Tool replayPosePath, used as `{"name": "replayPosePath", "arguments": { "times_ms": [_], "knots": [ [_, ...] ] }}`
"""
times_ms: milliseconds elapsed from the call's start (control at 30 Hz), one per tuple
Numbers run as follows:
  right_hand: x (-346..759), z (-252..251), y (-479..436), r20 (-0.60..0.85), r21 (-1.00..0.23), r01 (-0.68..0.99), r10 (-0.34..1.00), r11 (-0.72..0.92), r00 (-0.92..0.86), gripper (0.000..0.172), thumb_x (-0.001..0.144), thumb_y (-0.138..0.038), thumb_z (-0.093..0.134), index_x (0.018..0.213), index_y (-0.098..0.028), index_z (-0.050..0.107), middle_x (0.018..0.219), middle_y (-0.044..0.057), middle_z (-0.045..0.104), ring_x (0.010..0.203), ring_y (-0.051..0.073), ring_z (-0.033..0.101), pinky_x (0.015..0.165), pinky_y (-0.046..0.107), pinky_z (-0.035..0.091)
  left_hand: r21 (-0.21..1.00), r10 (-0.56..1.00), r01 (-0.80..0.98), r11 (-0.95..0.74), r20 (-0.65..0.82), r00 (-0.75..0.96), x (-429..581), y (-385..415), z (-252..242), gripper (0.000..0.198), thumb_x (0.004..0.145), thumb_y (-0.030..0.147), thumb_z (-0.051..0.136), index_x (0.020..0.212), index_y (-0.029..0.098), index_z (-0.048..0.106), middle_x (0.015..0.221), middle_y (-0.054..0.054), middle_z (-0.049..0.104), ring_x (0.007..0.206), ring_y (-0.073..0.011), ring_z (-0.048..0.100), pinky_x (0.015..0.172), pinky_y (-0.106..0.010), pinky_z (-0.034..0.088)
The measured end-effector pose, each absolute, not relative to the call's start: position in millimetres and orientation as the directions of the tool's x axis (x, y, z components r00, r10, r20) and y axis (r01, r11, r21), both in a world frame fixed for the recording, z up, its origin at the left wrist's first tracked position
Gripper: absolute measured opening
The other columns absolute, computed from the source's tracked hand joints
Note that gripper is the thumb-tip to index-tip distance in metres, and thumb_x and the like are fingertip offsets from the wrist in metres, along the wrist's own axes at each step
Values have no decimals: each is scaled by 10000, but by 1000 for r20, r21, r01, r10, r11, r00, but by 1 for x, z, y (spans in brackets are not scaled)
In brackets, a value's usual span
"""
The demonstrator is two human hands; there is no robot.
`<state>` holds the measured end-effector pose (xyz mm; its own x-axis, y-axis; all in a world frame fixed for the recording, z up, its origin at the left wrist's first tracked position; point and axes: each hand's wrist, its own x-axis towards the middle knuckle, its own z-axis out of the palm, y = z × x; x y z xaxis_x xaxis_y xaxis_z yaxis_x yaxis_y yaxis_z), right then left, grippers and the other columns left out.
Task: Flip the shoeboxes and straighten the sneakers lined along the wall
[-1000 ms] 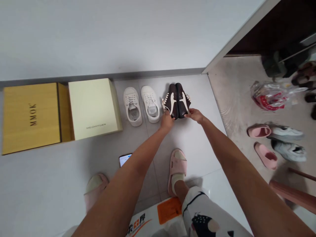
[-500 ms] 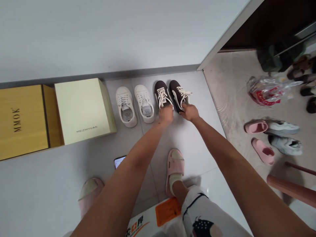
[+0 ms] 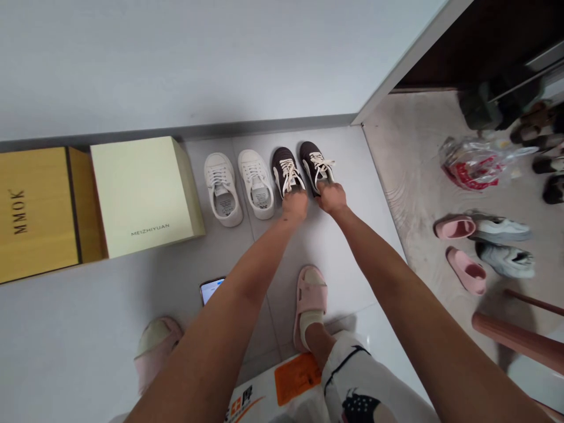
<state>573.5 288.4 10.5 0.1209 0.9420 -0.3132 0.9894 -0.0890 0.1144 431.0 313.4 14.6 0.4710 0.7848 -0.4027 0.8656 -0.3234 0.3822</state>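
Two dark brown sneakers with cream laces stand side by side on the tiles, toes toward the wall. My left hand (image 3: 295, 204) is closed on the heel of the left dark sneaker (image 3: 284, 166). The heel of the right dark sneaker (image 3: 314, 160) is gripped by my right hand (image 3: 331, 197). Both heels are largely hidden by my fingers. Just left of them is a pair of white sneakers, one white sneaker (image 3: 255, 171) near the dark pair and the other white sneaker (image 3: 220, 175) farther left, toes also toward the wall.
A cream box (image 3: 138, 188) and a yellow box (image 3: 35, 217) line the wall at left. A phone (image 3: 210, 289) lies on the floor by my left forearm. At right are pink slippers (image 3: 467, 271), grey sneakers (image 3: 506, 259) and a plastic bag (image 3: 473, 164). A white package (image 3: 259, 396) sits below me.
The right dark sneaker has shifted slightly left, closer to the left one, with my right hand on it. The view has drifted a little.
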Motion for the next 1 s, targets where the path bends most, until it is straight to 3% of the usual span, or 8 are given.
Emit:
{"name": "replayPosePath", "arguments": {
  "times_ms": [267,500,633,767,867,1000],
  "knots": [
    [562,4,285,-325,103,989,936,-108,136,300,939,-272,689,1185,-104,658,1155,207,755,1092,310,662,967,379,412,360,805,849,-388,-317,502,432,309,15,349,985,37,451,1272,50,650,1178,-232,732,1249,-297,670,1050,-394,493],
    [561,17,276,-105,70,990,986,-124,131,421,1067,-400,405,1085,-109,708,1146,225,747,1037,328,596,913,420,338,348,803,796,-495,-167,572,416,310,50,306,1013,130,469,1259,87,646,1222,-213,720,1228,-316,663,1012,-420,489],
    [555,36,261,-18,40,997,997,-69,70,495,1095,-399,319,999,-122,718,1031,200,754,962,303,568,873,404,295,296,730,729,-617,-133,671,364,319,75,296,1007,135,449,1185,107,684,1065,-184,758,1083,-310,721,956,-430,496],
    [533,53,237,-8,13,1000,1000,1,-1,494,1098,-386,330,936,-135,723,946,176,750,920,293,559,862,401,279,230,589,648,-726,-278,759,260,304,98,243,969,134,484,989,138,726,876,-148,754,910,-292,746,877,-412,500],
    [503,62,213,-55,-23,996,994,92,-93,464,1094,-370,362,938,-141,734,925,159,754,917,291,564,887,410,288,225,651,738,-637,-356,670,163,268,113,304,1008,309,476,861,188,712,808,-115,755,794,-271,730,804,-381,495],
    [447,70,173,-186,-159,931,916,329,-356,395,1070,-358,441,915,-156,743,907,144,750,923,281,579,916,421,319,244,869,942,-232,-382,313,43,199,114,411,947,530,519,686,231,626,646,-76,689,698,-263,694,704,-336,465]
  ]
}}
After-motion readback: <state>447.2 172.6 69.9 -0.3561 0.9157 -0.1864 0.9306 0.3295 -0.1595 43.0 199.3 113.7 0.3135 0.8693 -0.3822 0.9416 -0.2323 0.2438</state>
